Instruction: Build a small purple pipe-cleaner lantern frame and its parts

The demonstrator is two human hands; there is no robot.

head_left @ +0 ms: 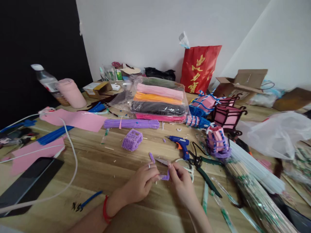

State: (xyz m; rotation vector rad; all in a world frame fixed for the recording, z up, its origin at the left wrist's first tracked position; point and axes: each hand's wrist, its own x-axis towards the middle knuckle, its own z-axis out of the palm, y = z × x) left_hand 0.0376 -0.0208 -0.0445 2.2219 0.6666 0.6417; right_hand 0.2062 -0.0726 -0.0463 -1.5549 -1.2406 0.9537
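Head view: glue gun [181,142] and cutters [208,182] lie near the right hand [180,178].

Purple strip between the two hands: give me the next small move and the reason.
Probably pinch the bend firmer with the right hand, with the left hand steadying the other side: the purple strip spans the gap between both hands and turns sharply beside the right fingers.

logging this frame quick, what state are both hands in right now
Left hand: closed, holding a bent purple strip.
Right hand: closed, pinching the same purple strip.
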